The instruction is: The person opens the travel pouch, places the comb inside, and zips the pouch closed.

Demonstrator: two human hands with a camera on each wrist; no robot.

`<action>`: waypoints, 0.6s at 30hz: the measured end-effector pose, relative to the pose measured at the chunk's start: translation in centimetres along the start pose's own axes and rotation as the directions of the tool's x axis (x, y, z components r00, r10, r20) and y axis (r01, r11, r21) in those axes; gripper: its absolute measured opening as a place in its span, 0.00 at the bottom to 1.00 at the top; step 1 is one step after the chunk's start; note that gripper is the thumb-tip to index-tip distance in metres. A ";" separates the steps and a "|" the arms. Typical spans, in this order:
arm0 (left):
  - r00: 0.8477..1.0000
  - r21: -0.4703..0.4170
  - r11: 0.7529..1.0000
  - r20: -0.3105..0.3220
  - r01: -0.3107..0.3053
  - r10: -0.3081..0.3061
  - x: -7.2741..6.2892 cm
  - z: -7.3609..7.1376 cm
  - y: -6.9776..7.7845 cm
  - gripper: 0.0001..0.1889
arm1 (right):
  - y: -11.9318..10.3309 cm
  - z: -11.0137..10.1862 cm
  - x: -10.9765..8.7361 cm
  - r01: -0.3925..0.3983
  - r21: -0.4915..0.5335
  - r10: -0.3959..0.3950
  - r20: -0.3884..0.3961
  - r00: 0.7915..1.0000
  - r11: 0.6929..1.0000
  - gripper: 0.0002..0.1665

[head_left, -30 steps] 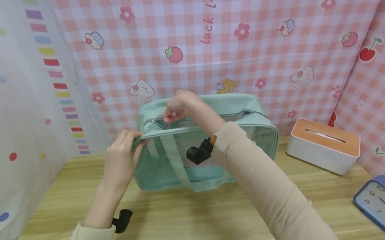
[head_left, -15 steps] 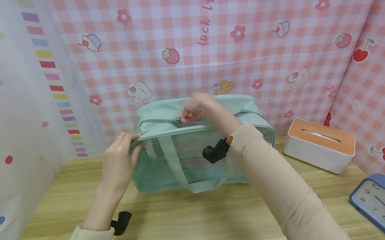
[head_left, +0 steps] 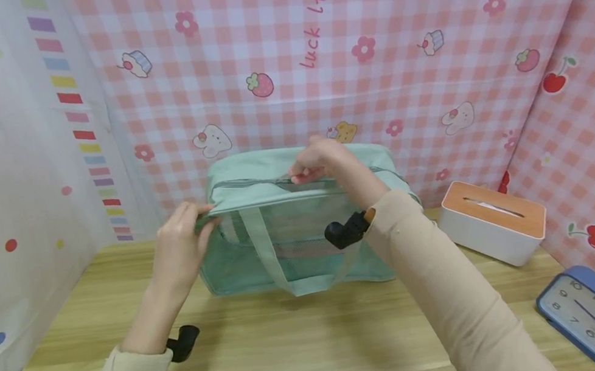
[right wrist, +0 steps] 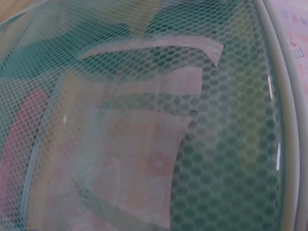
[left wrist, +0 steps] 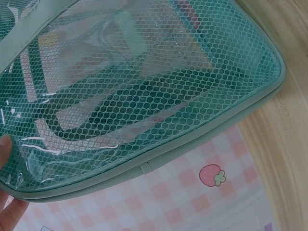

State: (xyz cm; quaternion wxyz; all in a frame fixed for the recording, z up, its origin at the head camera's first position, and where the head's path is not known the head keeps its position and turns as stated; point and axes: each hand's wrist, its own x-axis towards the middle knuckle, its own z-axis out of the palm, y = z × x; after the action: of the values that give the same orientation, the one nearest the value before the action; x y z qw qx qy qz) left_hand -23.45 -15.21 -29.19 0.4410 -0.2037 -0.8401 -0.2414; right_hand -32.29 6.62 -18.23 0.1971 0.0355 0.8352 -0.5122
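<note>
Two hands work at a mint-green mesh-fronted fabric bag [head_left: 301,222] standing on a wooden table [head_left: 293,345]. Its zip runs left to right along the top. Right hand [head_left: 322,161], nearer the middle, pinches the zip pull between curled fingers. Left hand [head_left: 180,248] grips the bag's top left corner.

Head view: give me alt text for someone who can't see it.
A person's right hand pinches the zipper pull on top of a mint-green mesh bag while the left hand grips the bag's left top corner. The bag stands on a wooden table, beside a tissue box.
</note>
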 end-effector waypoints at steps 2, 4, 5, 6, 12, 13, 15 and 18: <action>1.000 0.001 1.000 0.000 0.003 -0.003 0.0 0.0 0.0 0.12 | 0.1 -0.3 -0.2 0.000 -0.005 0.000 0.001 1.000 1.000 0.53; 1.000 0.004 1.000 0.000 0.005 -0.005 0.0 0.0 0.0 0.12 | 0.2 -0.6 -0.3 -0.002 -0.010 0.002 -0.002 1.000 1.000 0.54; 1.000 0.004 1.000 0.000 0.006 -0.006 0.0 0.0 0.0 0.12 | 0.2 -0.7 -0.4 -0.004 -0.017 0.004 -0.005 1.000 1.000 0.54; 1.000 0.004 1.000 0.000 0.007 -0.007 0.0 -0.1 -0.1 0.12 | 0.3 -0.7 -0.5 -0.003 -0.017 0.003 -0.008 1.000 1.000 0.54; 1.000 0.003 1.000 0.007 0.010 -0.010 0.0 -0.1 -0.1 0.12 | 0.5 -1.2 -0.9 0.018 -0.026 -0.018 -0.029 0.999 0.999 0.51; 1.000 0.004 1.000 0.009 0.010 -0.010 0.0 -0.1 -0.1 0.12 | 0.5 -1.3 -0.9 0.021 -0.029 -0.021 -0.033 0.999 0.999 0.51; 1.000 0.003 1.000 0.012 0.009 -0.009 0.1 -0.1 -0.1 0.12 | 0.6 -1.4 -1.0 0.020 -0.016 -0.021 -0.036 0.999 1.000 0.50; 1.000 0.000 1.000 0.013 0.013 -0.013 0.1 -0.1 0.0 0.12 | 0.6 -1.6 -1.1 0.020 0.005 -0.019 -0.034 0.999 1.000 0.48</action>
State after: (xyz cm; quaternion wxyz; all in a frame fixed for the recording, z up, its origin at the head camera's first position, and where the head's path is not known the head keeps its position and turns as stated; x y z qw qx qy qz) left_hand -23.48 -15.27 -29.09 0.4341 -0.2000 -0.8441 -0.2431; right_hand -31.59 8.44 -17.70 0.1779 0.0365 0.8374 -0.5156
